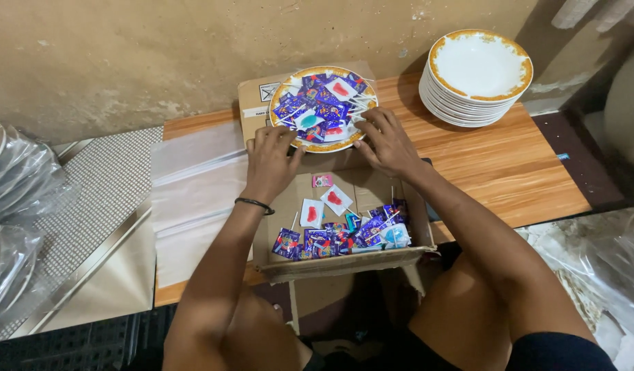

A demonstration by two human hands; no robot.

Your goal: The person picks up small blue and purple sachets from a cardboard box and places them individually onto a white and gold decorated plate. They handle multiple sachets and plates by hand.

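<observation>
A white plate with a gold rim (284, 91) sits on the far flap of an open cardboard box, piled with wrapped lollipops (322, 104) in blue, white and red wrappers. My left hand (269, 161) grips the plate's near left edge. My right hand (385, 143) holds its near right edge, fingers over the rim. Below the hands, the cardboard box (344, 264) holds more wrapped lollipops (344, 233) along its near side.
A stack of several matching empty plates (478, 69) stands at the back right of the wooden table (509, 165). Clear plastic bags (193, 185) lie flat on the table's left. More bagged plates (15, 178) rest at far left. A wall runs behind.
</observation>
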